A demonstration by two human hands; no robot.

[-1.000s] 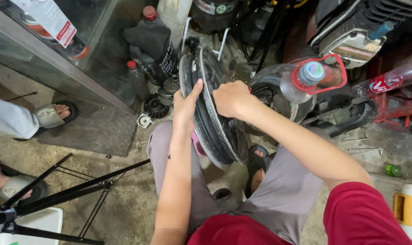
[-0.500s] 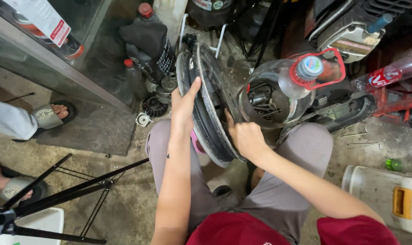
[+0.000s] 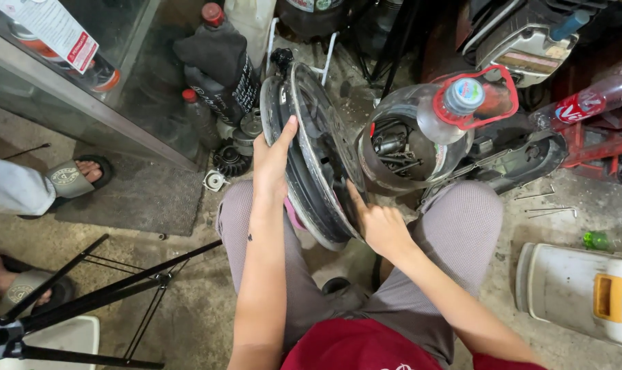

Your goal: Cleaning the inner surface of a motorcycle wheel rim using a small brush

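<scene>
A dark metal wheel rim (image 3: 311, 137) stands upright on its edge between my knees. My left hand (image 3: 273, 154) is pressed flat on its left face, fingers stretched upward, steadying it. My right hand (image 3: 376, 223) is on the rim's right side near the bottom, index finger pointing up against the inner face. Whether the right hand grips anything I cannot tell. Beside the rim on the right lies a cut clear plastic jug (image 3: 420, 133) with a red handle, holding several metal tools.
Dark oil bottles (image 3: 218, 68) and a gear (image 3: 230, 159) sit by a glass cabinet (image 3: 84, 103) at left. Another person's sandalled feet (image 3: 74, 177) are far left. A black tripod (image 3: 84, 294) lies front left. A white and yellow container (image 3: 585, 291) is at right.
My right hand has moved from the top of the rim down to its lower right side. My left hand has stayed on the rim's left face.
</scene>
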